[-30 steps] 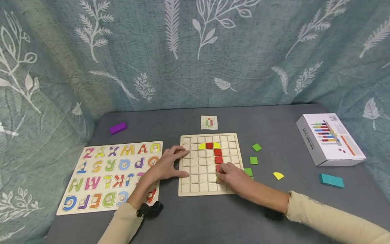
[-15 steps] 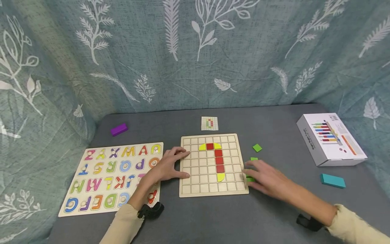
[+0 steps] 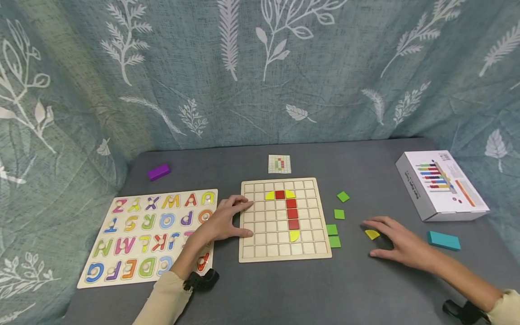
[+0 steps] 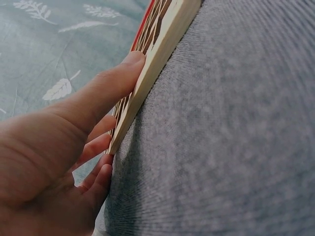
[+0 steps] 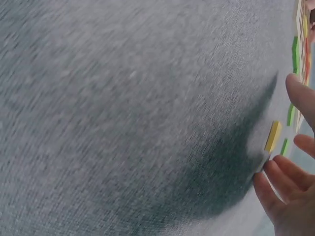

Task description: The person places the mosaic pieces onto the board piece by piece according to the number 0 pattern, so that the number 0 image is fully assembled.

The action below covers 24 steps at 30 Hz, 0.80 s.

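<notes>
A pale wooden grid board lies flat on the table, bearing red square tiles in a column and yellow quarter-circle tiles at the ends of the shape. At its left edge rests my left hand, thumb and fingertips touching the rim; the left wrist view shows the thumb on the board's side. Over to the right, my right hand hovers with thumb and fingers spread round a loose yellow quarter-circle tile. In the right wrist view that tile sits between thumb and fingers, not gripped.
Several green square tiles lie right of the board, two against its edge. A small pattern card lies behind it. An alphabet puzzle stands left, a purple block behind. A white box and teal block lie right.
My right hand has let go of a yellow quarter-circle tile on the board's lower part and moved right, past the green tiles, to the loose yellow tile. My left hand has stayed put.
</notes>
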Tool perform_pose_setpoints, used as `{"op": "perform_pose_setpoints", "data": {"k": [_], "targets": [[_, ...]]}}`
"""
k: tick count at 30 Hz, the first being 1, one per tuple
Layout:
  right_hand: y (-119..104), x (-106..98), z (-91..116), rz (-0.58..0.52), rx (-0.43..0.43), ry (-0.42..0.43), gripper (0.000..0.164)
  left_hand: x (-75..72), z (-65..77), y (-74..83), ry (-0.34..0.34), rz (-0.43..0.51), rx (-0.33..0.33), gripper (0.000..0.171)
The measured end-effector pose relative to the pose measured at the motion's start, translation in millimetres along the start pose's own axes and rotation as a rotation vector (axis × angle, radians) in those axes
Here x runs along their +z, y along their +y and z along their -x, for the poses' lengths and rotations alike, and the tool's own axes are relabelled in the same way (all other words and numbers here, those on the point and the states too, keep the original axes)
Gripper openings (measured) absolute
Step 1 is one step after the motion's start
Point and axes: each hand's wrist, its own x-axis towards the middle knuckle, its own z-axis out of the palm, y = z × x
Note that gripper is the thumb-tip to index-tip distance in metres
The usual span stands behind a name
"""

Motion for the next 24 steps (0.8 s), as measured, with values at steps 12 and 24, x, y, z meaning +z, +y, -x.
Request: {"op": "perform_pose_setpoints", "data": {"k": [12,24], "targets": [[0.3,-1.0,-6.2,0.022,0.01,-0.026,0.063,1.5,0.8,-2.7,-0.003,0.017,0.002,0.082],[2.1,1.8,-55.1,-0.002,-0.116,0.044,0.05,1.4,1.2,-3.9,0.003,0.0,0.01,0.081]]}}
